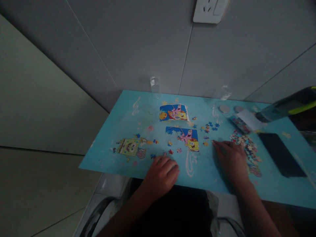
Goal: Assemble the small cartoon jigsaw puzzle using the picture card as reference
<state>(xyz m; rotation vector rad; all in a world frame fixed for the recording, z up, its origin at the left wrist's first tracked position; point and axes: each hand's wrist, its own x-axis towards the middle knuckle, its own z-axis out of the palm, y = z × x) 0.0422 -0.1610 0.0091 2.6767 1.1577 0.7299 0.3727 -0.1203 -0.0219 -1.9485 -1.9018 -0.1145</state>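
Head view: gapped blue puzzle — right fingers pinch a piece, left fingers unclear.

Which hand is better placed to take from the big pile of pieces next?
Probably the right hand; it's beside the pile, while the left hand lies farther off across the table.

left hand and right hand both bare. forearms bare too, as far as they show. black or near-black clothing at the lap, looks plain; too dim to make out fabric, seams or folds. greyish-green patch along its right edge, can't tell whether it's worn.
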